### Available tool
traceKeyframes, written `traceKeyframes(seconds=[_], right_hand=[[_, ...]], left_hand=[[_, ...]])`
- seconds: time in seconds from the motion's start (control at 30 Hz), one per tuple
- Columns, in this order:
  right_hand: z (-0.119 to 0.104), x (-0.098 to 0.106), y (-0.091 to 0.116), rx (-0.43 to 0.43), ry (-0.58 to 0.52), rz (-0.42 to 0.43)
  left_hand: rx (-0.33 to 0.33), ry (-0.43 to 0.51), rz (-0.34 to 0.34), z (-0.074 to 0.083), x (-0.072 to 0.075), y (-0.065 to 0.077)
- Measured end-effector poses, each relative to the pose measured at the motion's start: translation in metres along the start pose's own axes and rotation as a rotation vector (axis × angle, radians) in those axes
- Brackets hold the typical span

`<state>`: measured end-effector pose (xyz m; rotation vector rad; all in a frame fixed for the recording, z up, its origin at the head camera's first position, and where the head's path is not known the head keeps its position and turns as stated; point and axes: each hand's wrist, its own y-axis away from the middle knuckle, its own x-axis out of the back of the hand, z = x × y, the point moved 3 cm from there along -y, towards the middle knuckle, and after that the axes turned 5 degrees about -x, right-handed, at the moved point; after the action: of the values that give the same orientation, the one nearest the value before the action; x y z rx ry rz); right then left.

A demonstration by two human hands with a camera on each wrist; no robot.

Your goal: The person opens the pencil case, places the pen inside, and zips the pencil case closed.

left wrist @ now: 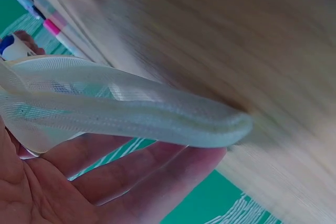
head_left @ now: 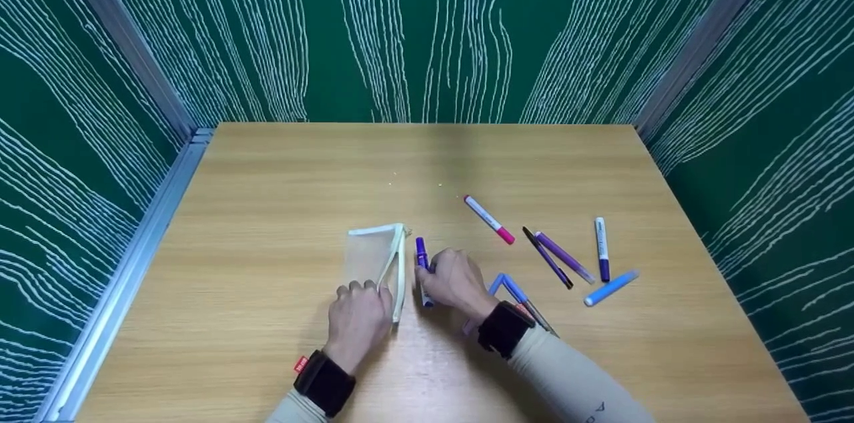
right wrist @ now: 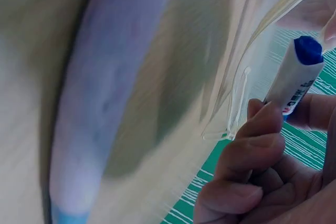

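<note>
A whitish mesh pouch (head_left: 373, 253) with a pale zipper edge lies on the table, its mouth parted on the right side. My left hand (head_left: 360, 319) grips it near its front end; in the left wrist view the fingers (left wrist: 152, 177) extend along its underside, and the thumb is hidden. Just right of the mouth, my right hand (head_left: 457, 279) pinches a white-barrelled marker (right wrist: 296, 80) between thumb and fingers. A purple-blue end of this marker points away from me in the head view.
Right of my hands lie a pink-capped marker (head_left: 489, 219), a dark slim pen (head_left: 547, 257), a purple pen (head_left: 566, 257), a white marker (head_left: 602, 243) with a dark blue cap and a blue pen (head_left: 612, 287). More pens (head_left: 514, 288) lie partly under my right wrist. Green walls (head_left: 427, 29) surround the table.
</note>
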<state>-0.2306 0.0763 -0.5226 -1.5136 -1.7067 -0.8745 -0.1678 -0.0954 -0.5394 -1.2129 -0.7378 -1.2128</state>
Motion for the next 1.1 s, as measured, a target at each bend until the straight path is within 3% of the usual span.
traceKeyframes(seconds=[0.37, 0.77, 0.97, 1.1], right_hand=[[-0.011, -0.015, 0.004, -0.120, -0.164, -0.176], [-0.023, -0.032, -0.003, -0.130, -0.251, -0.208], [-0.026, -0.041, -0.009, -0.189, -0.364, -0.300], [-0.030, -0.045, -0.010, -0.144, -0.399, -0.365]], left_hand=[[0.009, 0.005, -0.033, 0.000, 0.001, 0.001], [-0.002, 0.005, 0.019, 0.002, 0.001, 0.001], [-0.006, 0.027, 0.019, 0.002, 0.000, 0.002], [-0.010, 0.039, 0.043, 0.002, 0.000, 0.003]])
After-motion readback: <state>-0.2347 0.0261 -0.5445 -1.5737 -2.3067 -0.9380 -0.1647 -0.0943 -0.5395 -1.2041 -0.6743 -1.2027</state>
